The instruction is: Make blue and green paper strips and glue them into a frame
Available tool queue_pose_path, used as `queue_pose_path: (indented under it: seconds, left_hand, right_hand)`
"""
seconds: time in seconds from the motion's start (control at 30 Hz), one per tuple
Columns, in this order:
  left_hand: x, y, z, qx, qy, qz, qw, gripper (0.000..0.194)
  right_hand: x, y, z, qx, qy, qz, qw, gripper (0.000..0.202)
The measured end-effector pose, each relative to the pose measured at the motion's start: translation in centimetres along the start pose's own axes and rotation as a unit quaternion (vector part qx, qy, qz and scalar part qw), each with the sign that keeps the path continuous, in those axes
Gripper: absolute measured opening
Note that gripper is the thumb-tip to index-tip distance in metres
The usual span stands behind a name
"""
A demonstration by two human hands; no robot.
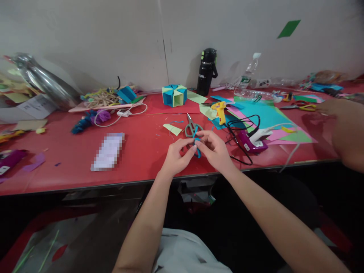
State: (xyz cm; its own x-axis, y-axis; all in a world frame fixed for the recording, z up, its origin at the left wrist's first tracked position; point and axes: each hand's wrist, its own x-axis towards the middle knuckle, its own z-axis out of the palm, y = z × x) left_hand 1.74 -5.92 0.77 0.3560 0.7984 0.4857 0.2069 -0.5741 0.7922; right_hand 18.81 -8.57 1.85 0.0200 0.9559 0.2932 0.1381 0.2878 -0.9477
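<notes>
A narrow blue paper strip (198,152) is pinched between the fingertips of both hands, just above the front part of the red table. My left hand (180,153) grips it from the left, thumb and forefinger closed. From the right, my right hand (212,149) pinches the same strip; its fingers hide part of it. Right behind the hands lie scissors (190,125) with grey handles, blades pointing away. A pale green paper scrap (172,129) rests to their left. Farther back stands a folded blue and pale green paper ring (174,96).
A yellow glue gun (220,110), its black cord and a purple power strip (251,144) lie to the right, by coloured paper sheets (264,115). A black bottle (207,72) stands at the wall. Left is a blurred-out phone-like rectangle (108,151). Another person's arm (348,132) reaches in at right.
</notes>
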Motion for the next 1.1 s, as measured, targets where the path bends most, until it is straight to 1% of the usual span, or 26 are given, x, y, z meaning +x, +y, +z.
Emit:
queue_pose_path:
  seconds: [0.13, 0.23, 0.33, 0.47, 0.53, 0.63, 0.83, 0.9, 1.1]
  left_hand:
    - [0.05, -0.24, 0.07, 0.027, 0.031, 0.046, 0.998, 0.026]
    - [0.10, -0.26, 0.12, 0.038, 0.042, 0.057, 0.997, 0.024]
    - [0.11, -0.26, 0.18, 0.013, 0.037, 0.061, 0.997, 0.024]
    - [0.10, -0.20, 0.29, -0.027, 0.024, 0.041, 0.999, 0.024]
    - [0.14, -0.06, 0.32, -0.036, 0.027, 0.027, 0.999, 0.023]
    - [0.22, 0.23, 0.32, -0.042, 0.036, 0.008, 0.998, 0.022]
    - [0.34, 0.40, 0.36, -0.038, 0.033, -0.035, 0.998, 0.023]
    - [0.33, 0.29, 0.37, -0.039, 0.034, -0.038, 0.998, 0.024]
    - [0.28, 0.07, 0.37, -0.051, 0.035, -0.021, 0.998, 0.023]
  right_hand:
    - [-0.18, 0.14, -0.09, -0.019, 0.001, -0.017, 1.000, 0.030]
    - [-0.19, 0.50, 0.00, -0.010, 0.017, -0.027, 0.999, 0.029]
    - [-0.15, 0.82, 0.13, 0.007, 0.028, -0.029, 0.999, 0.027]
    - [-0.17, 0.96, 0.25, 0.020, 0.035, -0.026, 0.999, 0.025]
    - [-0.22, 0.94, 0.30, 0.020, 0.039, -0.032, 0.999, 0.024]
    - [-0.32, 0.88, 0.35, 0.011, 0.043, -0.040, 0.998, 0.023]
    - [-0.29, 0.71, 0.25, 0.007, 0.047, -0.048, 0.998, 0.022]
    - [-0.22, 0.74, 0.21, 0.006, 0.048, -0.048, 0.998, 0.023]
    - [-0.29, 0.78, 0.26, -0.007, 0.037, -0.050, 0.998, 0.023]
